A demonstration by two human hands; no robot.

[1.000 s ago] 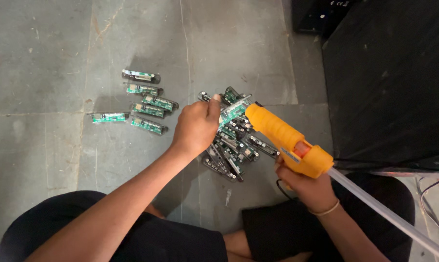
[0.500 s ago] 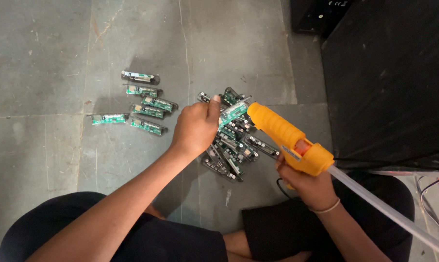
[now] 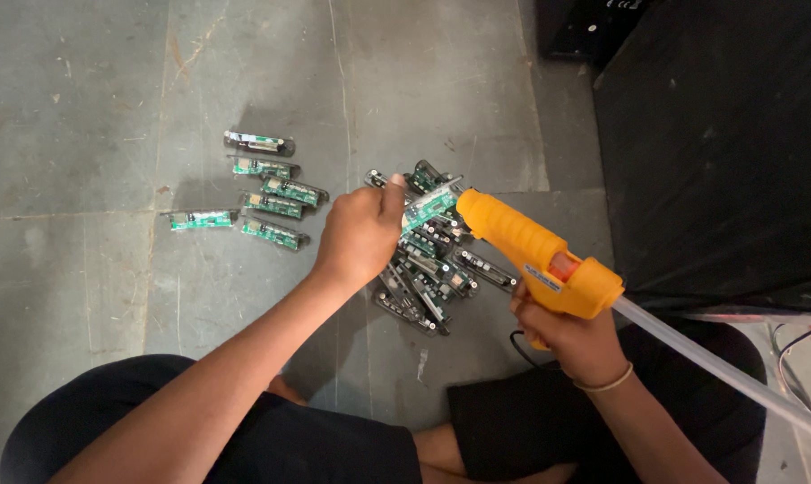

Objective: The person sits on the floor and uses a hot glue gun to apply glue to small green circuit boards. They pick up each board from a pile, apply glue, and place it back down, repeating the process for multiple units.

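Note:
My left hand (image 3: 359, 235) pinches one narrow green circuit board (image 3: 429, 208) and holds it up over a pile of similar boards (image 3: 432, 273) on the grey stone floor. My right hand (image 3: 574, 333) grips the handle of an orange glue gun (image 3: 538, 253). The gun's nozzle touches the right end of the held board. A clear glue stick (image 3: 724, 369) juts out from the back of the gun toward the lower right.
Several green boards (image 3: 271, 190) lie side by side on the floor to the left of the pile. A large black cloth-covered object (image 3: 719, 152) stands at the right. My crossed legs in black shorts (image 3: 244, 430) fill the bottom.
Both hands hold nearly still; the glue gun's nozzle stays against the held board.

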